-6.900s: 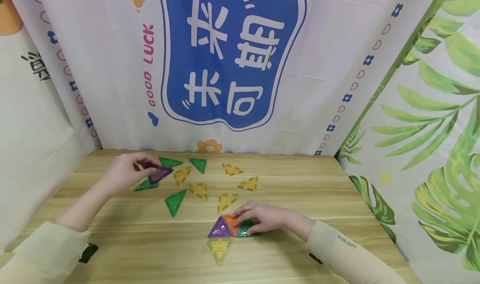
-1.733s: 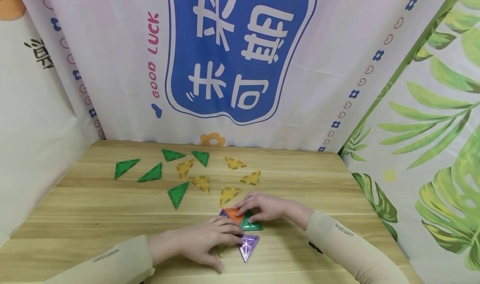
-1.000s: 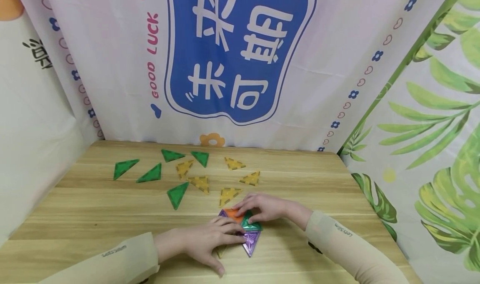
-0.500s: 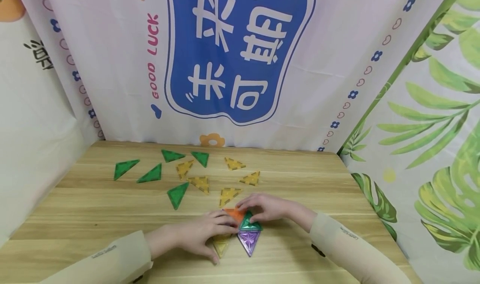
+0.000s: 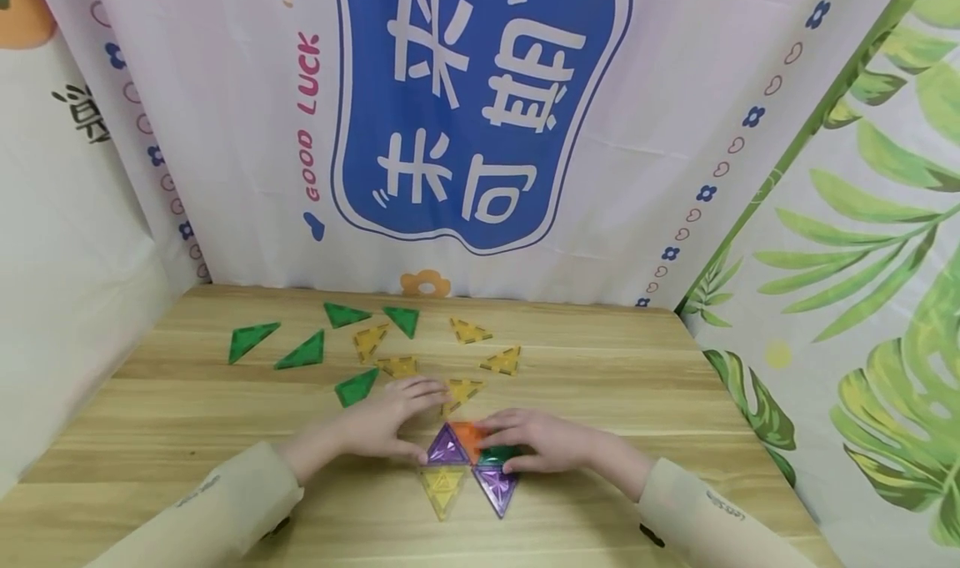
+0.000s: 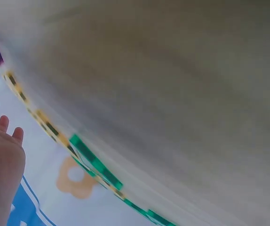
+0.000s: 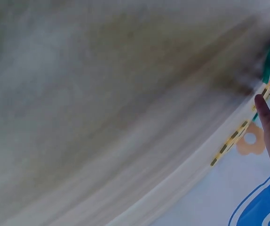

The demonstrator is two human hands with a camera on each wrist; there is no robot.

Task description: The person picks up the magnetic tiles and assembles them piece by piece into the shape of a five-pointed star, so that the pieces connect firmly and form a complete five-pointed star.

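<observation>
Five-tile cluster aside, I see translucent triangular magnetic tiles laid edge to edge on the table: a purple tile [image 5: 447,449], an orange tile [image 5: 463,434], a green tile [image 5: 497,454], a yellow tile [image 5: 442,490] and a second purple tile [image 5: 497,490] below the green one. My right hand [image 5: 546,443] rests with extended fingers over the orange and green tiles, partly hiding both. My left hand [image 5: 386,422] is spread to the left of the cluster, thumb tip at the first purple tile's left corner, fingertips beside a loose yellow tile [image 5: 462,394]. Neither hand grips anything.
Several loose green tiles [image 5: 302,350] and yellow tiles [image 5: 502,360] lie scattered toward the back of the wooden table [image 5: 600,368]. One green tile [image 5: 355,385] is partly behind my left hand. A printed curtain [image 5: 600,218] hangs along the table's back edge.
The second purple tile, earlier held by my left hand at the back left, now lies against the green tile. My left hand has drawn back up and left, uncovering the yellow and first purple tiles.
</observation>
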